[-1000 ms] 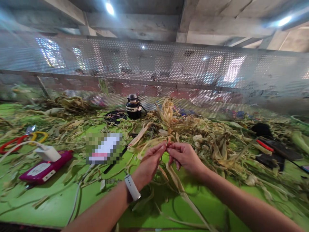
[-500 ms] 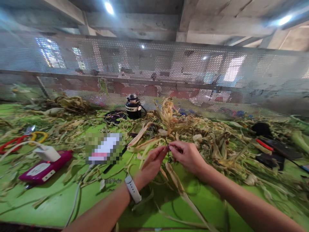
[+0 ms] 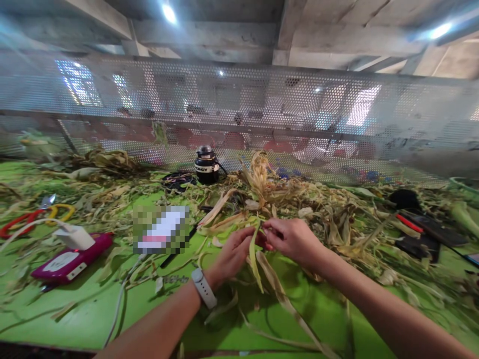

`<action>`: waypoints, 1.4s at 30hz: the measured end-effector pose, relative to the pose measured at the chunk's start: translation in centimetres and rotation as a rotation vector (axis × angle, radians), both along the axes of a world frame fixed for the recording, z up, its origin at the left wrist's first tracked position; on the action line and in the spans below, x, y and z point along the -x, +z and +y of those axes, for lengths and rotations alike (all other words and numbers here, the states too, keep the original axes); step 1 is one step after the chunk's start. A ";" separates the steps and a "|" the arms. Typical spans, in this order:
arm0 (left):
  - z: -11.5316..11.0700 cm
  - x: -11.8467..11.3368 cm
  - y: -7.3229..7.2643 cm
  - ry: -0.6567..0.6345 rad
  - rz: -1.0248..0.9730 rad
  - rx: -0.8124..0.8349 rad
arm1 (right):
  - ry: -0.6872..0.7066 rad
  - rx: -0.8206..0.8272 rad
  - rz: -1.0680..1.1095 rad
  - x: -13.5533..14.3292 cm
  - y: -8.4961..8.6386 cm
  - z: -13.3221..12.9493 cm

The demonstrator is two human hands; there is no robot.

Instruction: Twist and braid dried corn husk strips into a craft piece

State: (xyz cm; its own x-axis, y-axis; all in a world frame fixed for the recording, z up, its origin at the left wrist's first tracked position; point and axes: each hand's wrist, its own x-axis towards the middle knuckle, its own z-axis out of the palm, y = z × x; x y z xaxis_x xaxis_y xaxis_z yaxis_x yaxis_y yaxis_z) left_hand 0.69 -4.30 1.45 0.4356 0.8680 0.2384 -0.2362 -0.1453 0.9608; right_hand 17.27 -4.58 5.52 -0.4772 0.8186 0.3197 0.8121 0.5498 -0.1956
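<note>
The leaf strip (image 3: 253,259), yellow-green, hangs across the fingers of our left hand (image 3: 232,253), above the counter (image 3: 86,324). With the grip of our right hand (image 3: 294,242) we pinch near its top end; whether our left grip clasps it too, we cannot tell. Dry husks (image 3: 259,182) and a black jar (image 3: 206,168) stand beyond.
</note>
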 end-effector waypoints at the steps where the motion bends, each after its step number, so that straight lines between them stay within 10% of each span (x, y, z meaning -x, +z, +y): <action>1: 0.0 -0.1 -0.1 0.020 0.013 -0.004 | -0.007 -0.019 -0.067 0.0 0.1 -0.1; 11: -0.2 -0.8 -0.4 0.192 0.082 -0.072 | -0.056 -0.064 -0.309 0.4 0.4 -0.5; 42: -0.9 -1.3 -0.6 0.451 0.083 -0.235 | 0.106 0.385 0.406 0.7 -0.2 -0.5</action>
